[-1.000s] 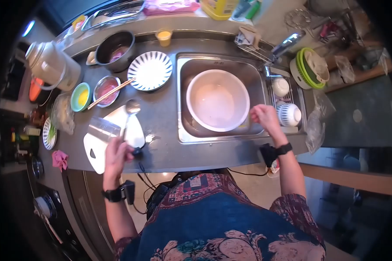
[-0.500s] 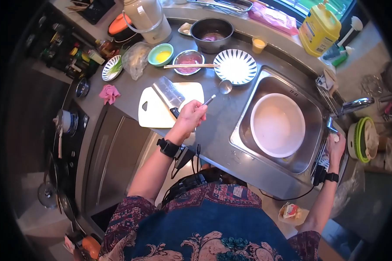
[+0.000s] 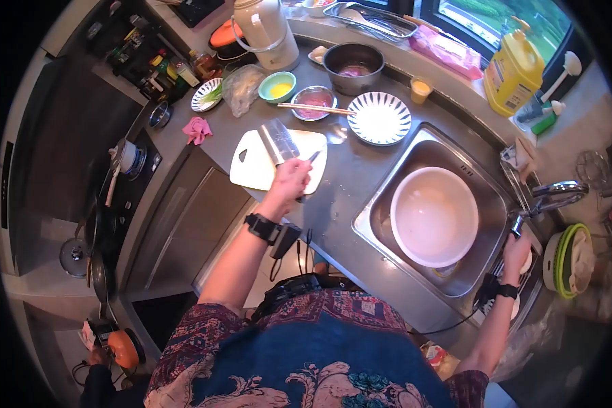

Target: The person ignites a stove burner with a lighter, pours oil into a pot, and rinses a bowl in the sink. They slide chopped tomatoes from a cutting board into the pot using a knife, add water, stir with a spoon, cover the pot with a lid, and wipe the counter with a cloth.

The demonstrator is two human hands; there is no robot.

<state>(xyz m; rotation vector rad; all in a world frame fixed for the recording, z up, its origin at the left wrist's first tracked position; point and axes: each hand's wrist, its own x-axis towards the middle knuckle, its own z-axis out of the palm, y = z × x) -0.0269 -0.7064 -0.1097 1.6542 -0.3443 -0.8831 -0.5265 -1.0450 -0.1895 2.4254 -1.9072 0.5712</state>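
My left hand [image 3: 292,178] is closed around the thin handle of a metal spoon [image 3: 338,133], whose bowl points away over the counter. Under this hand lies a cleaver [image 3: 277,141], its blade on the white cutting board [image 3: 251,170]; the hand overlaps its dark handle. At the sink's right side, my right hand [image 3: 517,253] has its fingers closed at the end of the chrome faucet [image 3: 557,190]. A large white basin [image 3: 434,216] sits in the steel sink [image 3: 370,221], left of that hand.
Behind the board stand a green bowl [image 3: 277,87] with yellow liquid, a metal bowl [image 3: 314,102] with pinkish contents under chopsticks [image 3: 306,107], a striped plate [image 3: 379,119] and a dark pot [image 3: 352,68]. A yellow jug [image 3: 515,73] is by the window. The stove [image 3: 143,173] is left.
My left hand has moved slightly back and left with the spoon, further over the cleaver's handle. My right hand has come up to the faucet's end. The view has shifted.
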